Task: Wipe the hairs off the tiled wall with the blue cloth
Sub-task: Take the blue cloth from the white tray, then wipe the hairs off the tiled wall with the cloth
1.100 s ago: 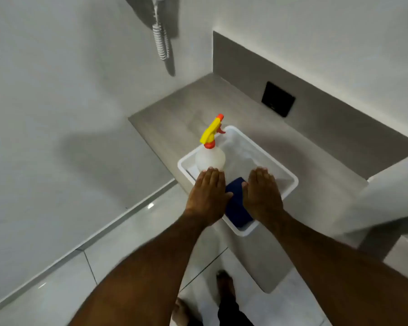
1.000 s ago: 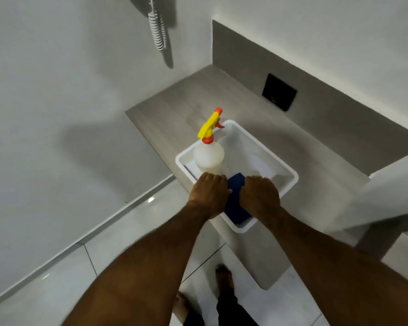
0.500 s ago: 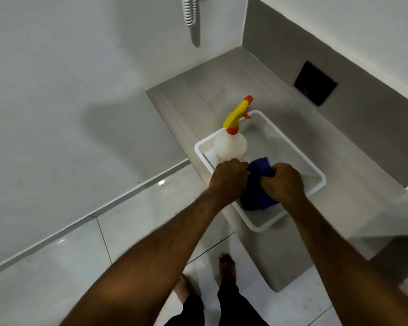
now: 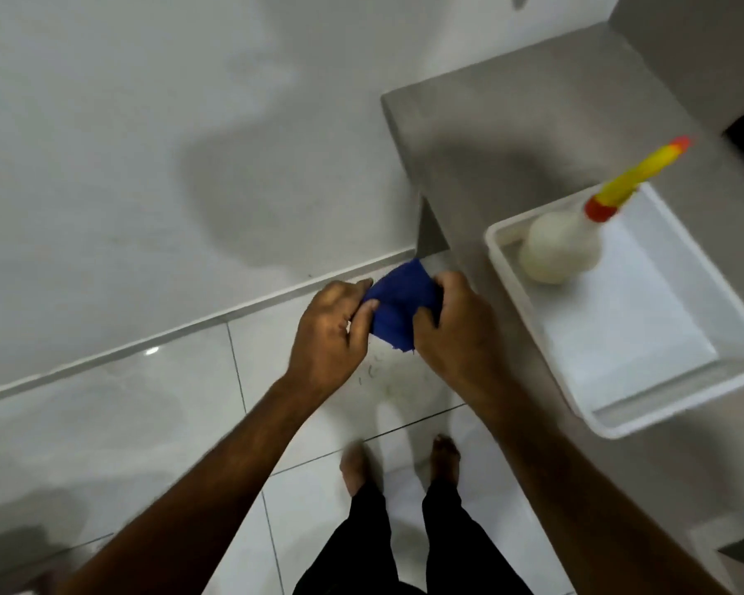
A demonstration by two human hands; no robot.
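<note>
The blue cloth [image 4: 398, 309] is bunched up between both my hands, held in the air above the floor tiles. My left hand [image 4: 329, 337] pinches its left edge and my right hand [image 4: 456, 332] grips its right side. The pale tiled wall [image 4: 147, 143] fills the upper left, beyond the hands; a few thin dark hairs [image 4: 370, 373] show on the glossy tile just below the cloth.
A white tub [image 4: 610, 423] sits on the grey ledge [image 4: 512, 100] at right, holding a spray bottle [image 4: 561, 246] with a yellow and orange trigger. My bare feet [image 4: 398, 465] stand on the white floor tiles [image 4: 147, 423].
Both hands closed on the blue cloth inside the tub, lifted it out and carried it left, away from the ledge. The view swung left and down.
</note>
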